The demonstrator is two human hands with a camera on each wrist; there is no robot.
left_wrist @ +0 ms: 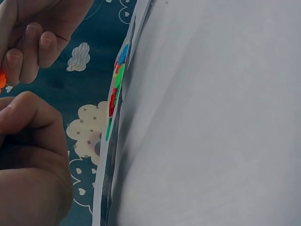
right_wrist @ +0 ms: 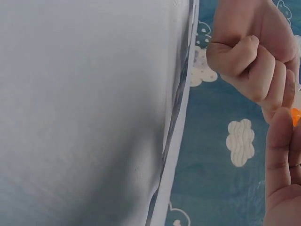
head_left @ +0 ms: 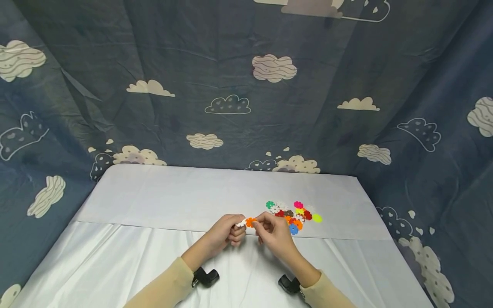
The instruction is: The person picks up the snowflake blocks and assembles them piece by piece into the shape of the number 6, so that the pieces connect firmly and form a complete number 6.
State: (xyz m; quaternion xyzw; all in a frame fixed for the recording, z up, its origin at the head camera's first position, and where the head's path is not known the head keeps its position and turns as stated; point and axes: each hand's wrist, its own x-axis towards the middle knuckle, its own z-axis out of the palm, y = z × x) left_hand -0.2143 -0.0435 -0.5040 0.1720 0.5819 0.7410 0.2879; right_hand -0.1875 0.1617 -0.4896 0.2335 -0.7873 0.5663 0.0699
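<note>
In the head view my left hand (head_left: 223, 231) holds a white notched interlocking disc (head_left: 241, 223), its fingers curled in. My right hand (head_left: 276, 236) pinches an orange interlocking disc (head_left: 250, 222) between thumb and fingers. The two discs meet edge to edge between the hands, above the table; whether they are locked together cannot be told. In the right wrist view the orange disc (right_wrist: 296, 117) shows at the right edge beside the right fingertips. Only a sliver of the orange disc (left_wrist: 2, 81) appears in the left wrist view.
A loose pile of several coloured discs (head_left: 289, 213) lies on the white-covered table (head_left: 173, 192), just beyond and to the right of my right hand. A blue disc (head_left: 293, 229) is at its near edge. Behind the table hangs a dark cloud-print curtain (head_left: 231, 128).
</note>
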